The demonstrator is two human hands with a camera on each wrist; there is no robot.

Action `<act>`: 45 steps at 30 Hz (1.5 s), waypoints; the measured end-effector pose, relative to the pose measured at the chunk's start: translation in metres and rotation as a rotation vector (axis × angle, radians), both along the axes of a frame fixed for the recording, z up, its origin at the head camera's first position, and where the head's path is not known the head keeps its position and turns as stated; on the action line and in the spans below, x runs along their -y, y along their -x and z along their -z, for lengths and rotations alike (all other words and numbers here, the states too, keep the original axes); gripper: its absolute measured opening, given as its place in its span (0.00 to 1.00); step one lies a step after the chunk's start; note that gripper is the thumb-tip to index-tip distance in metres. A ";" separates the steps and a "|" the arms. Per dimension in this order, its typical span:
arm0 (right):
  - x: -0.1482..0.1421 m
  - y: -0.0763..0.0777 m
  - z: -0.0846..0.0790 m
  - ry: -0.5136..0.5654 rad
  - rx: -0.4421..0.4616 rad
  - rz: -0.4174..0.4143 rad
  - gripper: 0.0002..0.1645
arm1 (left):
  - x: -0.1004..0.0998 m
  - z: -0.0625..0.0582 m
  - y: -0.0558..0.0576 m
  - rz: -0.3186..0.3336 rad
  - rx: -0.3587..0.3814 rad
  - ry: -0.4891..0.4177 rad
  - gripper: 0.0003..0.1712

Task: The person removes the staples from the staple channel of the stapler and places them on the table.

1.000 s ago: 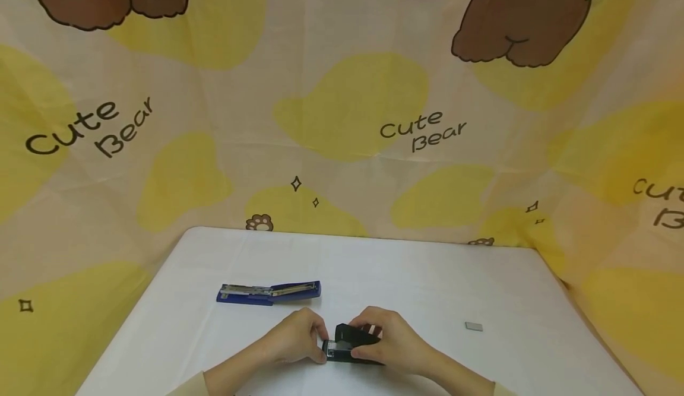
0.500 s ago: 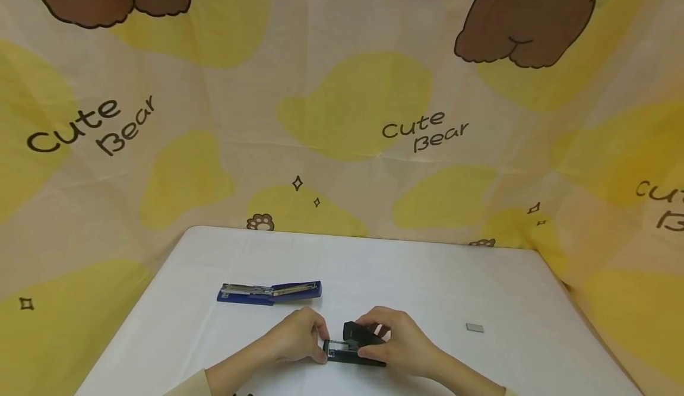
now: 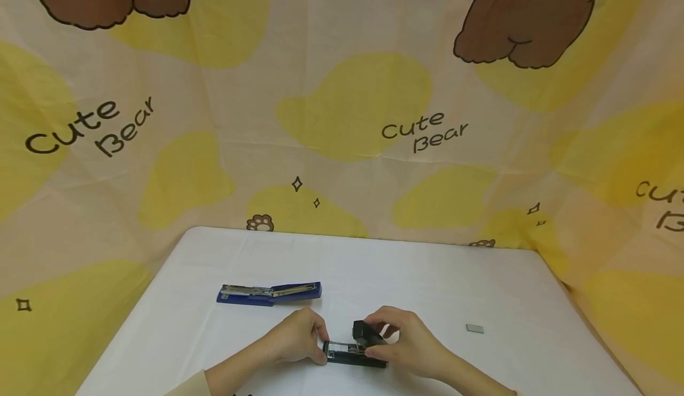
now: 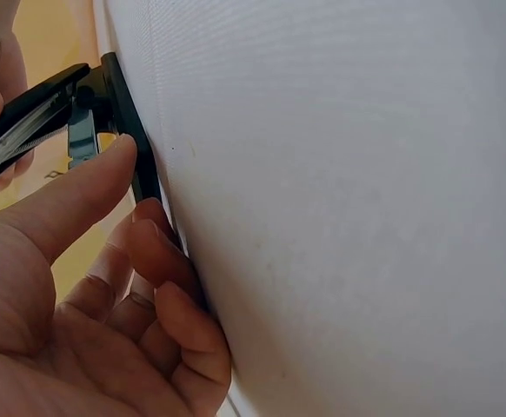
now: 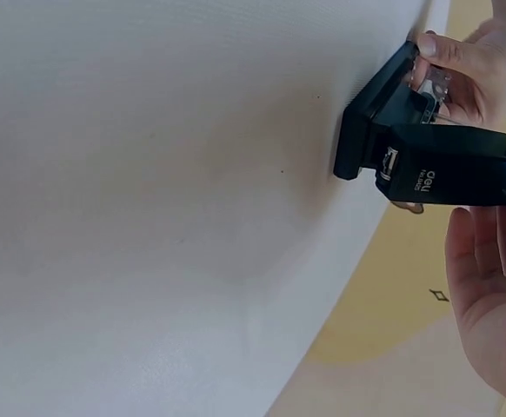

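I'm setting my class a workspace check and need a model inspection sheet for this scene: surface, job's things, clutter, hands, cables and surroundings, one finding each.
Surface: white table, with a few small dark specks in the right wrist view.
Job's things: black stapler, its upper arm raised from its base.
Clutter: blue stapler lying open; small grey block towards the right.
Hands: left hand pinches the base's end; right hand grips the upper arm.
Cables: nothing seen.
Surroundings: patterned cloth behind and at the sides, with bears, yellow patches and "Cute Bear" lettering.
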State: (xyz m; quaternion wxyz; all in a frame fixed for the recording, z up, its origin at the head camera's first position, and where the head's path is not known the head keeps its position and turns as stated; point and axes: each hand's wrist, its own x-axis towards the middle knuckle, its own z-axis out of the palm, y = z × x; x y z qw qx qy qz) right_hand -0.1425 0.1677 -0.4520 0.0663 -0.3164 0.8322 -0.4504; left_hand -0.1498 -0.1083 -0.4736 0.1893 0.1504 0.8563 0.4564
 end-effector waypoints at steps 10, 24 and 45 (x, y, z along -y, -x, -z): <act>-0.010 -0.002 -0.003 0.001 0.012 0.024 0.19 | 0.001 0.000 -0.001 0.000 -0.005 -0.002 0.16; -0.024 -0.005 -0.008 0.018 0.022 0.034 0.19 | 0.001 0.002 0.000 0.002 -0.006 0.007 0.16; -0.041 -0.007 -0.007 0.009 0.072 0.075 0.20 | 0.001 0.001 -0.001 0.000 -0.005 0.009 0.16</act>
